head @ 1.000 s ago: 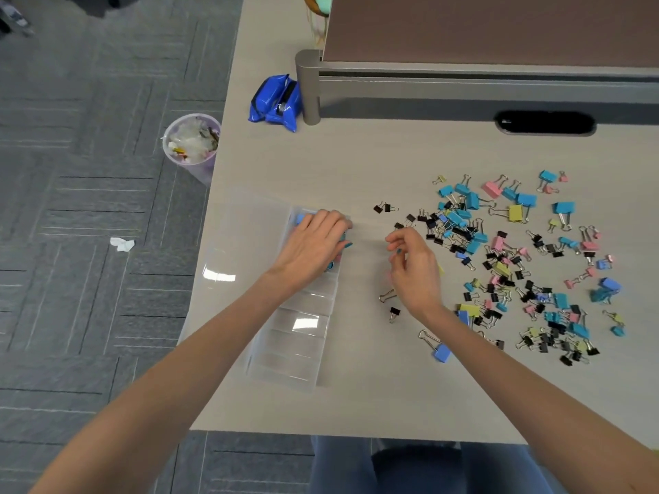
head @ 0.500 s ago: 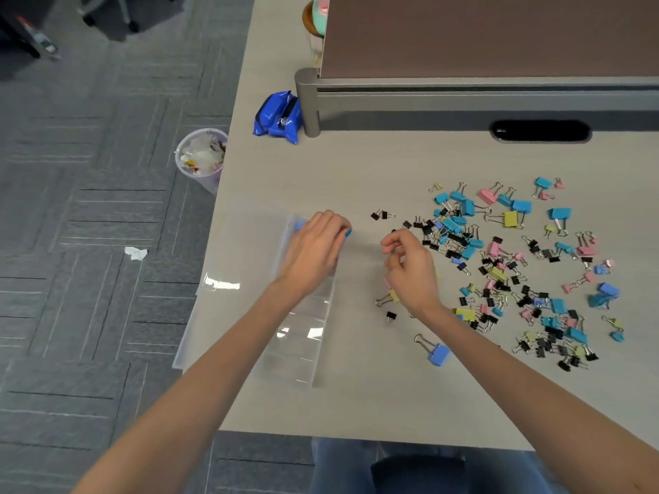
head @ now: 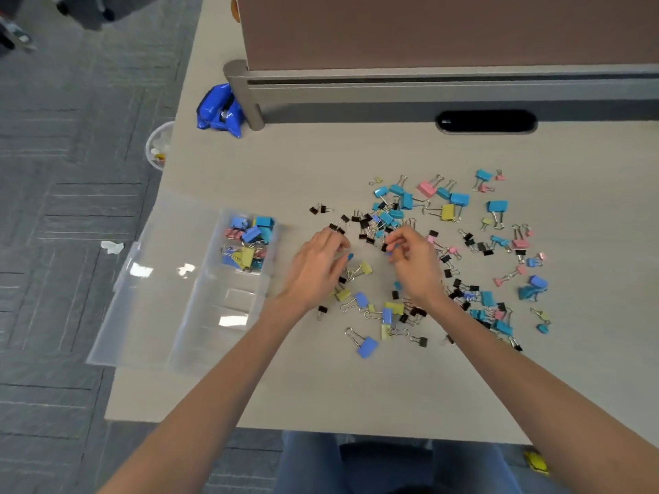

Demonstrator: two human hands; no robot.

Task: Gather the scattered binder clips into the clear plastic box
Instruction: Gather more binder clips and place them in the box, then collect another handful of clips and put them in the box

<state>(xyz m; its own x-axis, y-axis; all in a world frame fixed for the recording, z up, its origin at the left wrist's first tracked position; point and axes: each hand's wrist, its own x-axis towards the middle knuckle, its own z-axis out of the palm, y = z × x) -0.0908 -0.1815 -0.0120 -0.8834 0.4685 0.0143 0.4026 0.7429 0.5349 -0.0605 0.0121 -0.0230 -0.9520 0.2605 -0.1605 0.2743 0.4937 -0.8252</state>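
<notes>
— The hands?
— The right hand (head: 413, 265) pinches a small black binder clip (head: 384, 247). The left hand (head: 315, 270) curls over clips; its hold is unclear.
— The box?
— The clear plastic box (head: 214, 315) lies left of the left hand. The scattered binder clips (head: 448, 212) spread beyond and to the right.

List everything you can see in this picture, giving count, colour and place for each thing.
Desk: one, pale grey, fills the middle of the view.
Clear plastic box: one, clear, lid open, desk's left edge.
Clips in box: several; blue, pink, yellow; far end.
Scattered binder clips: many; blue, pink, yellow, black; right of the box.
Partition: one, brown, desk's far side.
Packet: one, blue, beside the partition's end.
Bin: one, pale, floor left of the desk.
Paper scrap: one, white, floor.
Left hand: one, over clips near the box.
Right hand: one, fingers curled among clips; grip unclear.
</notes>
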